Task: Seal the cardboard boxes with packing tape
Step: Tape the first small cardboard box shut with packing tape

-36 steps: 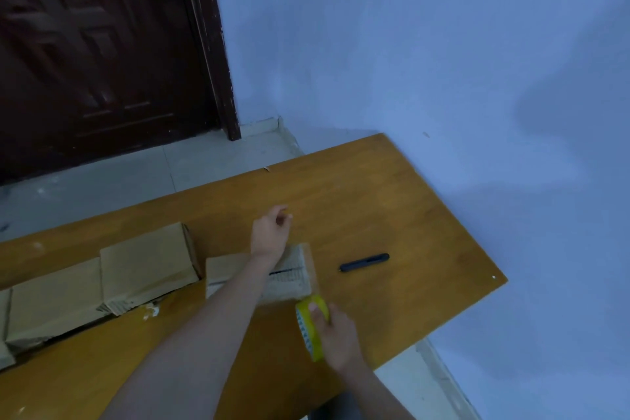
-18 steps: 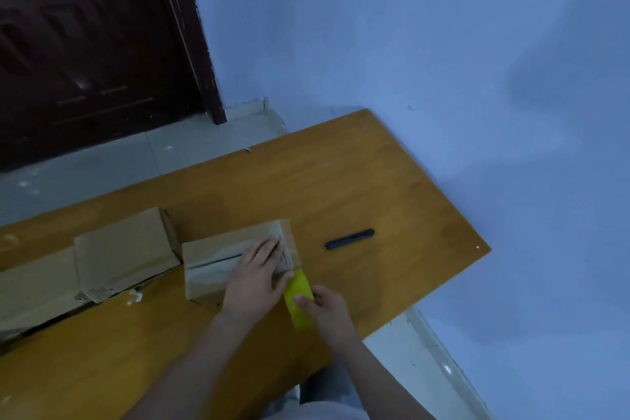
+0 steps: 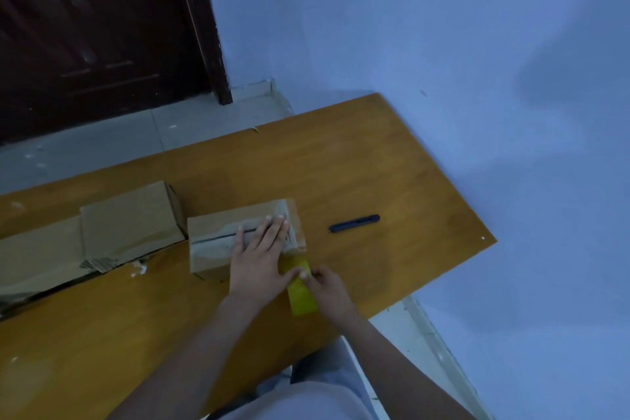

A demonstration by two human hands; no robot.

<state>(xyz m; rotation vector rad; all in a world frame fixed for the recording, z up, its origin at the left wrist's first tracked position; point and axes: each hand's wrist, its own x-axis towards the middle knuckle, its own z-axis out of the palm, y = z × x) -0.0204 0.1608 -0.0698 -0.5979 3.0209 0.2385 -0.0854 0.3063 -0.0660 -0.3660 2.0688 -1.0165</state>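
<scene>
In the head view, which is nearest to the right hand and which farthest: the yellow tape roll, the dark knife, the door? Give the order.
1. Yellow tape roll: in the grip of the right hand, at the table's near edge.
2. Dark knife: on the table, beyond the hand, slightly right.
3. Door: far off, upper left, past the table.

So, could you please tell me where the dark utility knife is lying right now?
In the head view, the utility knife lies on the wooden table, to the right of the cardboard box under the left hand, untouched by either hand.
</scene>
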